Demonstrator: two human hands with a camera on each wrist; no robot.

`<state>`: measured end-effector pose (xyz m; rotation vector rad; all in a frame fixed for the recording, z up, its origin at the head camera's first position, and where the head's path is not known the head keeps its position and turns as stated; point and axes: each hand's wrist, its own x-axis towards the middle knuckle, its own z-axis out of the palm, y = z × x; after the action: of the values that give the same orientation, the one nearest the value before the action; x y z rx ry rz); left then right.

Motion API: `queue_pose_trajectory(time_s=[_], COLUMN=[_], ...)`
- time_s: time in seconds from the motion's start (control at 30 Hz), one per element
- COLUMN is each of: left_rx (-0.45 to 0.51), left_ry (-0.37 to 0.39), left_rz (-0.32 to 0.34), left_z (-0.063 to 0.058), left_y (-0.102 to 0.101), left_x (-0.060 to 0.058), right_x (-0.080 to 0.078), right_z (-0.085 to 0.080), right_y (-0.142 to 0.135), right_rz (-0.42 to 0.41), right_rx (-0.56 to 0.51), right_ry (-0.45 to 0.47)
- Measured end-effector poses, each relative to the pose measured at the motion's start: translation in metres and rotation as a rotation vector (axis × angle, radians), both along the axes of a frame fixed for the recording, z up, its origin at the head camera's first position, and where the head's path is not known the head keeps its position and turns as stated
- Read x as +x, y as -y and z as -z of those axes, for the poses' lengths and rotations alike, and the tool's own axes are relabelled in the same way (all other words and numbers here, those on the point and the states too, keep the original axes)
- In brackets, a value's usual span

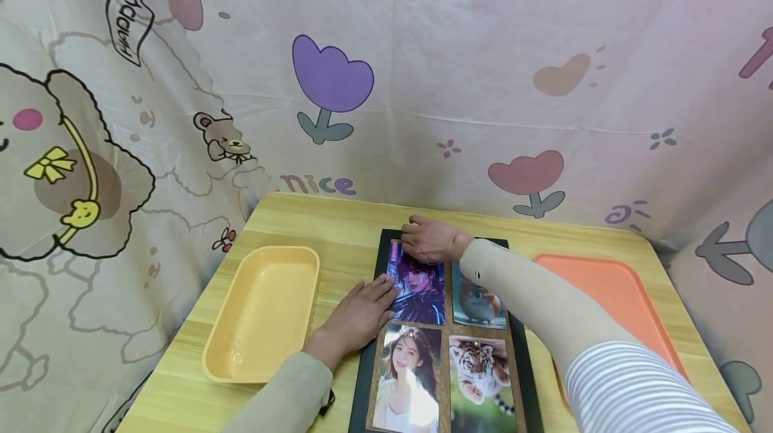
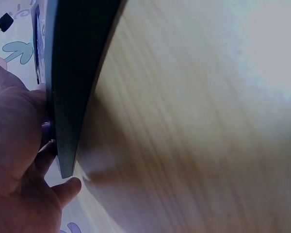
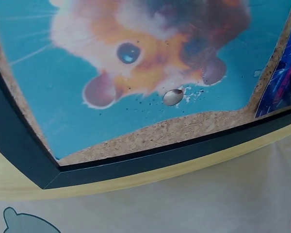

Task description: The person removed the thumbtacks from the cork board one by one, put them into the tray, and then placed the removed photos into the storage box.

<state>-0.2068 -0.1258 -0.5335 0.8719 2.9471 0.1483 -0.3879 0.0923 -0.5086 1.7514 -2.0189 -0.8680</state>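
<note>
A black-framed cork board (image 1: 445, 359) lies on the table with several pictures on it. My left hand (image 1: 359, 315) rests on the board's left side, its fairly straight fingers touching the left edge of the purple neon picture (image 1: 418, 292). At that picture's top edge is my right hand (image 1: 433, 238) with bent fingers; its fingertips are hidden, so whether it pinches something cannot be seen. A silver thumbtack (image 3: 173, 97) sits in the blue hamster picture (image 3: 150, 58). Below lie a portrait picture (image 1: 407, 379) and a tiger picture (image 1: 483, 379).
A yellow tray (image 1: 266, 312) stands left of the board. An orange tray (image 1: 604, 272) is on the right, partly behind my right forearm. The wooden table (image 1: 338, 218) ends at a patterned cloth backdrop (image 1: 423, 84).
</note>
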Motion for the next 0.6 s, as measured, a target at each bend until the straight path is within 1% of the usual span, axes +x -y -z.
queue_pose_trajectory(time_s=[0.2,0.37,0.47,0.6], left_rx=[0.002,-0.009,-0.004,0.007], left_ry=[0.012,0.011,0.015,0.029], left_rz=[0.001,0.006,0.003,-0.004], left_z=[-0.0005,-0.0028,-0.0036,-0.0032], left_y=[-0.0003,-0.0001,-0.0001,-0.0003], left_x=[0.0009,0.0015,0.0014,0.0008], right_x=[0.0002,0.0007,0.0009,0.0011], right_z=[-0.0012,-0.0043,-0.006,-0.0088], right_y=[-0.0025,-0.0047,-0.0064,-0.01], right_rz=[-0.041,-0.025,-0.016,-0.009], right_rx=[-0.018,-0.039,-0.061,-0.088], right_ry=[-0.022,-0.016,0.0,0.0])
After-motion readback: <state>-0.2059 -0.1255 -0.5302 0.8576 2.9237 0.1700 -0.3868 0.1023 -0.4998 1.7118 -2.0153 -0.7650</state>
